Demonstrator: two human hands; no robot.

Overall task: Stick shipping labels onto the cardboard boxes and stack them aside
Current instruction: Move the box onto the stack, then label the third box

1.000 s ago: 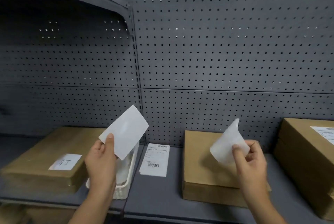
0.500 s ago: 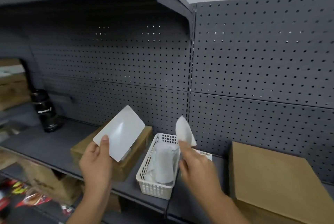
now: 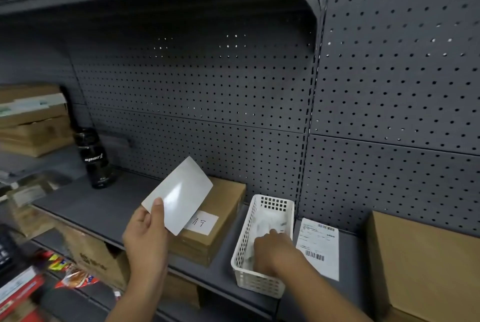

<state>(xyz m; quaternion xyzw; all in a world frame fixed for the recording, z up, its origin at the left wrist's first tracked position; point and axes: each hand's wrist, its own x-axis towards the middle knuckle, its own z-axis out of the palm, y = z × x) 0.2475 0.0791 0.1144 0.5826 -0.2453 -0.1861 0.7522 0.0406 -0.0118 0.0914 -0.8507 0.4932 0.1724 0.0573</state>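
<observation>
Fingers of right hand [image 3: 272, 251], inside white basket [image 3: 259, 286], are blurred, grip unclear; left hand [image 3: 145, 238] pinches tilted label [image 3: 179, 195] by its lower corner.

You are in a stockroom or packing corner of a shop. From 9 to 3 o'clock your view is filled by dark grey metal shelving [image 3: 109, 204] with perforated back panels [image 3: 197, 103]. On it sit plain brown cardboard boxes [image 3: 220, 207] at 9, 6 and 4 o'clock. At 5 o'clock a white printed shipping label with barcodes [image 3: 318, 246] lies just beside a white slotted plastic basket [image 3: 259, 282]. At 8 o'clock, bright snack packets [image 3: 75, 276] lie on the lower shelf.
</observation>
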